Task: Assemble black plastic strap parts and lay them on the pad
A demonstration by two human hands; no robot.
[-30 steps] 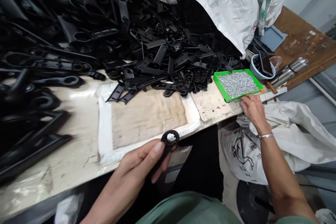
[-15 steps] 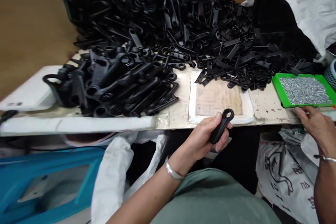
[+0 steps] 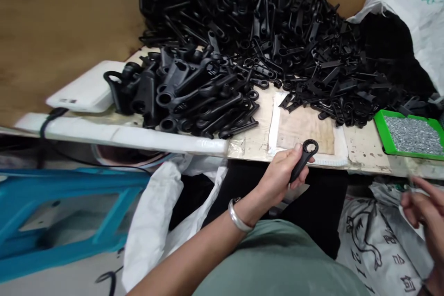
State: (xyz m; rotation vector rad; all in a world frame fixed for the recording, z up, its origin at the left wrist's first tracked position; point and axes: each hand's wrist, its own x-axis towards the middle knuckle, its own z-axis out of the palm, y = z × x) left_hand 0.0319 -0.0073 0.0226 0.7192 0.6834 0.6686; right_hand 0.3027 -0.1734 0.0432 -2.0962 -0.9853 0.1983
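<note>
Black plastic ring-ended handle (image 3: 303,159), tilted ring-up, just before the table edge.

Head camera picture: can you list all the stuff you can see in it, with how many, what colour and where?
plastic handle: one, black, held in the left hand
pile of plastic parts: too many to count, black, heaped across the back of the table
table: one, pale and worn, across the middle
tray: one, green, right end of the table, full of small silver pieces
white box: one, left end of the table
sacks: white, printed, below the table on the right
blue frame: one, lower left
bracelet: one, silver, left wrist
left hand: gripping the handle
right hand: blurred, below the tray
</note>
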